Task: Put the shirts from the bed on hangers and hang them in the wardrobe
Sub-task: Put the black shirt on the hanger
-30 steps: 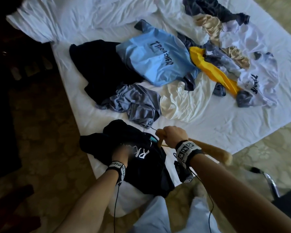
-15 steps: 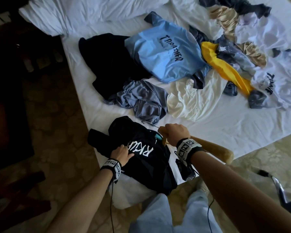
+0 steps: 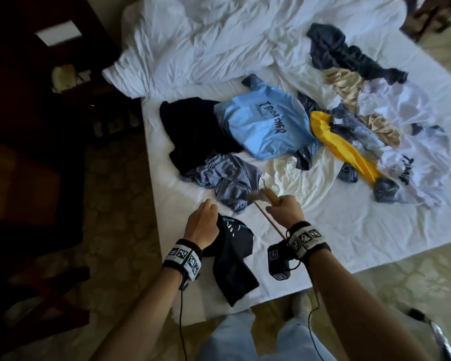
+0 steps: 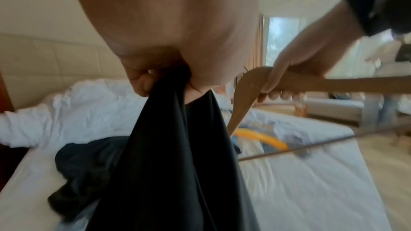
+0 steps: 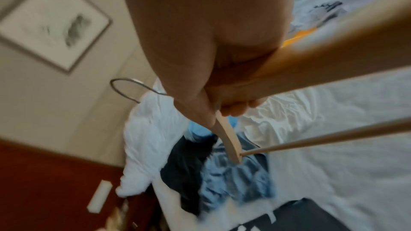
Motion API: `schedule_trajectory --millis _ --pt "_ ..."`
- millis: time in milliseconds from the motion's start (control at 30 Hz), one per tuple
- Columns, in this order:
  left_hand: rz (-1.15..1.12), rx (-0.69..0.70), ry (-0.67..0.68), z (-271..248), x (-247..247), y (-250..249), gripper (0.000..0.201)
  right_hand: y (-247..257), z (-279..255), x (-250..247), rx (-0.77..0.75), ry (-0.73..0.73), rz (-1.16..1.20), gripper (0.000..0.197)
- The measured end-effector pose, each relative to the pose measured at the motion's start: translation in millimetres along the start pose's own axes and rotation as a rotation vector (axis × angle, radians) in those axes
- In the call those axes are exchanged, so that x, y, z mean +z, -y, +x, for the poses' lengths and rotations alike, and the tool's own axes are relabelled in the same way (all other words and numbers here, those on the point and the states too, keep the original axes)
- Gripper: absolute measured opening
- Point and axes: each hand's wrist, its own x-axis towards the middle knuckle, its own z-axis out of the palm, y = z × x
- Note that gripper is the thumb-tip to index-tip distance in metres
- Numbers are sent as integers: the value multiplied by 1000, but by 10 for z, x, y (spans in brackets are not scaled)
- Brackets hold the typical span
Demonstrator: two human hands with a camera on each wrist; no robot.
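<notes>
My left hand [image 3: 202,225] [image 4: 155,80] grips a black shirt [image 3: 233,264] [image 4: 173,164] with pale lettering, lifted off the near edge of the bed so that it hangs down. Just to its right, my right hand [image 3: 284,211] [image 5: 222,97] holds a wooden hanger [image 3: 268,201] [image 4: 244,97] [image 5: 229,138] by its shoulder, above the sheet; the metal hook [image 5: 126,90] points toward the pile. Several more shirts lie on the bed: a light blue one [image 3: 266,128], a black one [image 3: 193,131], a grey one [image 3: 227,181], a cream one [image 3: 297,178], a yellow one [image 3: 341,147] and a white one [image 3: 412,162].
The bed [image 3: 349,230] has a white sheet and a rumpled white duvet [image 3: 219,43] at the far side. Dark wooden furniture [image 3: 37,100] stands left of the bed. A patterned floor [image 3: 120,204] runs along the left and near sides. A metal chair leg [image 3: 435,332] shows at lower right.
The left hand has gathered the black shirt and raised it off the bed. The right hand has lifted the hanger up and away from the shirt. The head view has tilted up.
</notes>
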Motion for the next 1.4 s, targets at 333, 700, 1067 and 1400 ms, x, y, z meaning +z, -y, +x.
schedule_trajectory --millis 333,700,1067,1400 --pt "-234 -146 -507 -724 -1867 -1216 27 276 -877 -1008 -483 -12 590 28" --pt "-489 185 -876 -1100 -2751 -1765 24 661 -1177 -1270 -737 -75 421 29" --pt "-459 194 -841 -1112 -2851 -1626 42 840 -1151 -1389 -798 0 422 43" --pt "-432 256 -837 -1094 -2912 -1544 43 1175 -1330 -1158 -888 -43 444 35"
